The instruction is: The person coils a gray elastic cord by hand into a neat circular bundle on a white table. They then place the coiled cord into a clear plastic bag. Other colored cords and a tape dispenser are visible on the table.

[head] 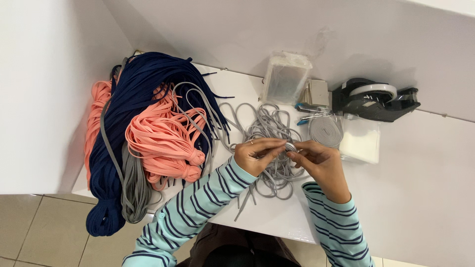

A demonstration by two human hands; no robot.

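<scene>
Grey lace was pinched between both hands, left hand and right hand closed on it above the loose grey pile on the desk; winding seemed underway, calling for steady tension.

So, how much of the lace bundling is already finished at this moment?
Done: one rolled grey bundle lies by the clear bags. In hand: the left hand and right hand wind a grey lace. Left: loose grey laces, plus the navy and pink piles.
</scene>
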